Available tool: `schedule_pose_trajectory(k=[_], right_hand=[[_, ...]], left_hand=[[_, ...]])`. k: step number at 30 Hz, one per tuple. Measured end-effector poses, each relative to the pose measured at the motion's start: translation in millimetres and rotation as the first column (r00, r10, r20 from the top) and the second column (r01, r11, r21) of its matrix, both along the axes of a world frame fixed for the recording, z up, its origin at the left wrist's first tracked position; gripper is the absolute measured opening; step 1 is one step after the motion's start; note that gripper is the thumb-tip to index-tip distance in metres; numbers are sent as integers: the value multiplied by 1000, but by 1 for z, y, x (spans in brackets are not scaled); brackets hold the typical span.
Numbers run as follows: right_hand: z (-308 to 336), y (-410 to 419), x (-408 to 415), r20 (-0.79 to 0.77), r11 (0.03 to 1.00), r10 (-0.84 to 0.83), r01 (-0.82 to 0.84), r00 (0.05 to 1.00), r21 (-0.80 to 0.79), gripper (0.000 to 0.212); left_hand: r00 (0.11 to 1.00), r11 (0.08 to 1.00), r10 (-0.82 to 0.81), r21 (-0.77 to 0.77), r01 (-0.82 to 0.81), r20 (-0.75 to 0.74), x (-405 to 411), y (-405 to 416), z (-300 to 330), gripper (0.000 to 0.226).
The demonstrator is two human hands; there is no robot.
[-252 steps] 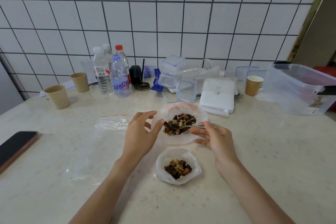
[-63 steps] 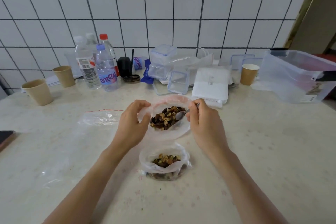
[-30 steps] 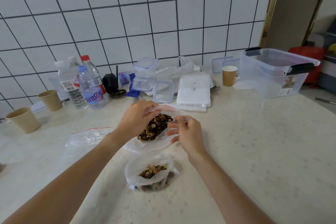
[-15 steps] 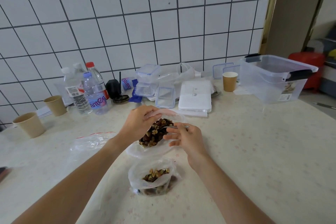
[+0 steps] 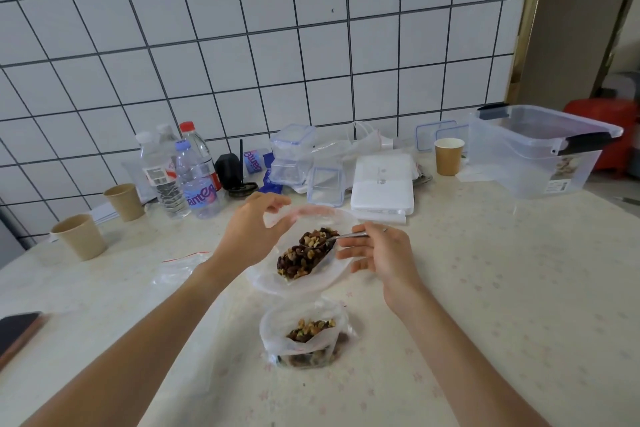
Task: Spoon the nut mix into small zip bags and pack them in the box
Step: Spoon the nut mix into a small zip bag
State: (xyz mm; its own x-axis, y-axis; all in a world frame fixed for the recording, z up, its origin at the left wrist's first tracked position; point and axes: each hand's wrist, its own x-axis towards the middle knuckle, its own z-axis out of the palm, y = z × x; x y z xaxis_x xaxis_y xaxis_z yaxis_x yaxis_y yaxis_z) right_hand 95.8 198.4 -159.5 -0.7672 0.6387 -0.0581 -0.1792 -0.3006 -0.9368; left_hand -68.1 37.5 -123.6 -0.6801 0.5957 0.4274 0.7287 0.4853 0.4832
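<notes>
Head view: nut mix (image 5: 304,258) heaped, dark, glossy.

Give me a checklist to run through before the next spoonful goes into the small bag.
1. Spoon loaded with nut mix: ok, the bowl of it carries nuts over the big bag.
2. Right hand grips the spoon handle: ok.
3. Left hand holds the big bag's rim open: ok.
4. Small bag mouth open: ok, it gapes upward, nearest the person.
5. Small bag steadied: not ok, no hand touches it.
6. Room left in the small bag: cannot tell, nuts sit near the mouth but the depth is unclear.
</notes>
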Motion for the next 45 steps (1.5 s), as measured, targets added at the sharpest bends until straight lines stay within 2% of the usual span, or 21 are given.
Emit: schedule_pose_trajectory(k=[5, 9, 15, 18, 22, 25, 29, 33, 36, 39, 41, 43, 45], right_hand=[[13, 1, 19, -4, 994, 72, -71, 997, 83, 30], [26, 3, 35, 8, 974, 183, -182, 983, 132, 30], [39, 8, 50, 68, 894, 365, -370, 929, 252, 31], [39, 8, 55, 176, 810, 447, -480, 877, 337, 33], [39, 2, 58, 286, 621, 548, -611, 786, 491, 30], [40, 3, 63, 312, 490, 611, -657, 728, 573, 27], [45, 12, 71, 292, 438, 654, -664, 698, 606, 27], [45, 20, 72, 218, 483, 659, -627, 720, 611, 29], [39, 18, 62, 124, 620, 618, -578, 776, 530, 32], [28, 11, 48, 34, 815, 454, -430, 890, 387, 33], [21, 9, 39, 8, 906, 314, -302, 949, 297, 33], [16, 9, 34, -8, 944, 211, -201, 978, 261, 33], [12, 9, 31, -18, 942, 152, -139, 988, 304, 32]], left_hand=[[992, 992, 92, 100, -83, -89, 25, -40, -1, 22], [995, 998, 62, 20, -64, 76, 56, -72, -10, 4], [935, 1000, -5, -11, 10, 355, 96, -95, -30, 46], [878, 997, -72, 22, 69, 473, 103, -95, -35, 37], [786, 989, -135, 130, 71, 604, 108, -92, -39, 22], [748, 981, -162, 187, 52, 644, 107, -94, -41, 23], [744, 976, -183, 211, 57, 643, 108, -101, -44, 23], [759, 976, -173, 212, 47, 628, 108, -104, -45, 20], [768, 979, -168, 199, 54, 618, 107, -105, -44, 22], [796, 978, -111, 206, -17, 596, 99, -102, -39, 25], [818, 970, -54, 223, -92, 573, 86, -97, -33, 16], [852, 964, -11, 233, -130, 523, 70, -90, -26, 9], [903, 953, 56, 247, -176, 427, 55, -80, -20, 7]])
